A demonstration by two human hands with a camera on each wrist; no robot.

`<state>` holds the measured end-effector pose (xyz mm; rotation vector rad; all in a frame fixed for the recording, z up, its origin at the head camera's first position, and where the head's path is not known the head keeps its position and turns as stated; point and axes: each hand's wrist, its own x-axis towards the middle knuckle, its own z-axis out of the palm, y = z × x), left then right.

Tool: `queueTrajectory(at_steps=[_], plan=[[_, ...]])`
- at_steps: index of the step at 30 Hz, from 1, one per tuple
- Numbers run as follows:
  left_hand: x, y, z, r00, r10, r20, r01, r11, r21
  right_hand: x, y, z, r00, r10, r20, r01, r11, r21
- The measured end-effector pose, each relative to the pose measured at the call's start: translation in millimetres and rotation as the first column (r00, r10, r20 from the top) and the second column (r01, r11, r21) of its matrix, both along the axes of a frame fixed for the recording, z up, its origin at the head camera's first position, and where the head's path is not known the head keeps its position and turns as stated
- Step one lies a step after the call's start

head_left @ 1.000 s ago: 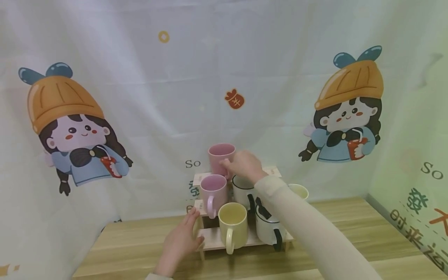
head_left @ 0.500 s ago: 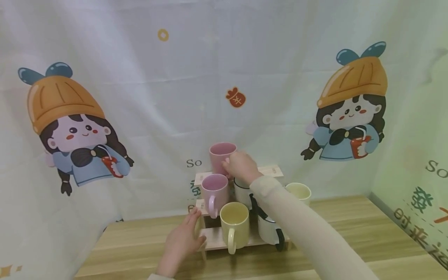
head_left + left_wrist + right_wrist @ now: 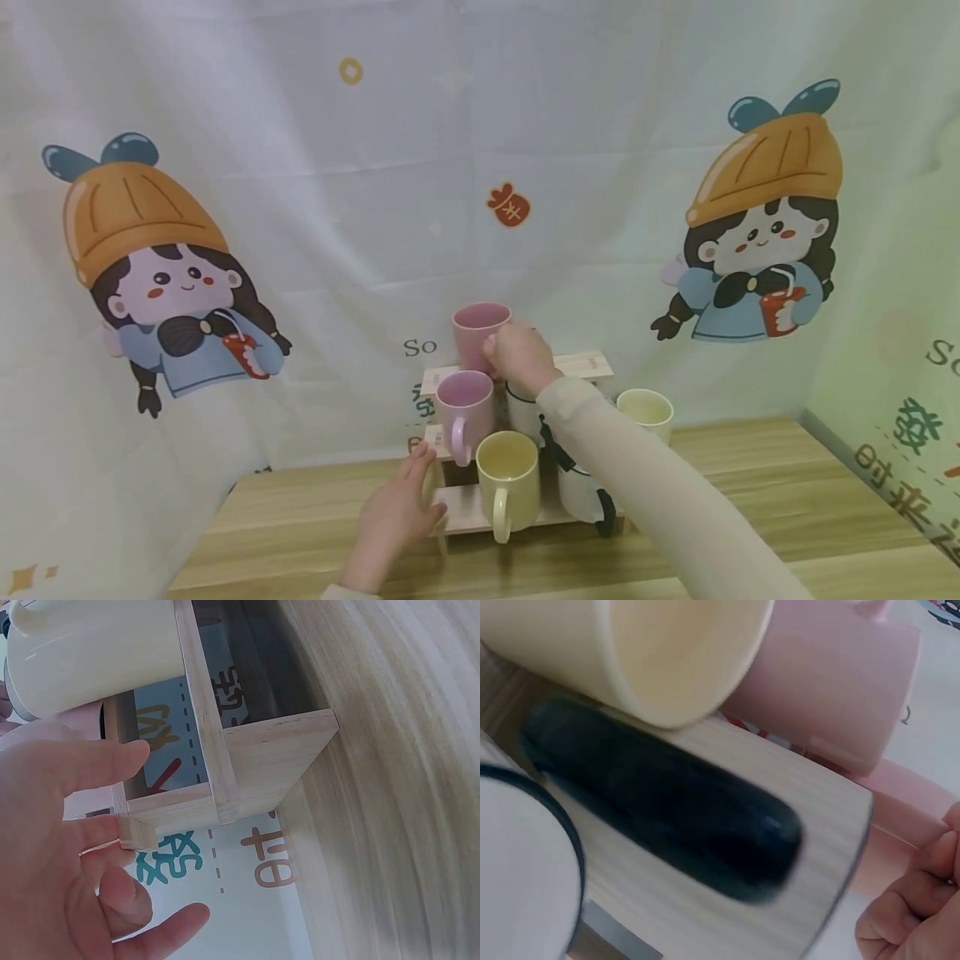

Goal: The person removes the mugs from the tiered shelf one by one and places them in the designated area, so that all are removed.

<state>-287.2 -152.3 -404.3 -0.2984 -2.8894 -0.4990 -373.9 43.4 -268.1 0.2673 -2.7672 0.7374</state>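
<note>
In the head view a pink mug (image 3: 474, 337) stands on the top tier of a small stepped wooden rack (image 3: 465, 515). My right hand (image 3: 521, 357) pinches it at its handle side, fingers curled; the handle is hidden behind them. The right wrist view has this hand (image 3: 915, 911) at its right edge, against the pink mug (image 3: 911, 814). My left hand (image 3: 393, 512) is at the rack's left end, fingers extended and thumb apart. In the left wrist view its fingers touch the rack's end (image 3: 176, 814). A lilac mug (image 3: 465, 406) sits below the pink one.
A yellow mug (image 3: 508, 475) and a white mug with a black handle (image 3: 581, 496) occupy the lowest tier. Another black-rimmed white mug (image 3: 525, 412) stands mid-rack under my right forearm. A cream mug (image 3: 647, 408) is at the right. Printed cloth (image 3: 360, 250) hangs behind the wooden table (image 3: 300, 500).
The right hand's fingers have drawn in tighter at the pink mug's handle side, while the mug keeps its place on the rack. The head view has shifted slightly; the left hand stays put.
</note>
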Motion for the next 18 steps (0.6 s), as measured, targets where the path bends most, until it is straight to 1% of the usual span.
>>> queueTrajectory(at_steps=[6, 9, 12, 14, 18], plan=[[1.1, 1.8, -3.2, 1.0, -0.003, 0.022, 0.003, 1.0, 0.012, 0.5, 4.9, -10.4, 0.993, 0.034, -0.109, -0.031, 0.999, 0.031], [1.6, 2.8, -3.9, 1.0, -0.006, 0.017, 0.006, 1.0, 0.01, 0.6, 6.7, -12.9, 0.988, 0.047, -0.149, -0.042, 0.998, 0.04], [2.0, 2.9, -3.5, 1.0, -0.006, 0.004, 0.006, 1.0, 0.005, 0.2, 7.3, -12.4, 0.982, 0.042, -0.186, -0.036, 0.999, 0.04], [2.4, 2.4, -2.9, 1.0, 0.0, 0.002, 0.0, 1.0, 0.001, -0.5, 7.3, -10.7, 0.98, 0.026, -0.198, -0.024, 1.0, 0.015], [2.2, 0.6, 0.7, 1.0, 0.008, 0.011, -0.008, 1.0, 0.014, -1.5, 6.3, -2.6, 0.981, -0.007, -0.195, -0.006, 0.998, -0.066]])
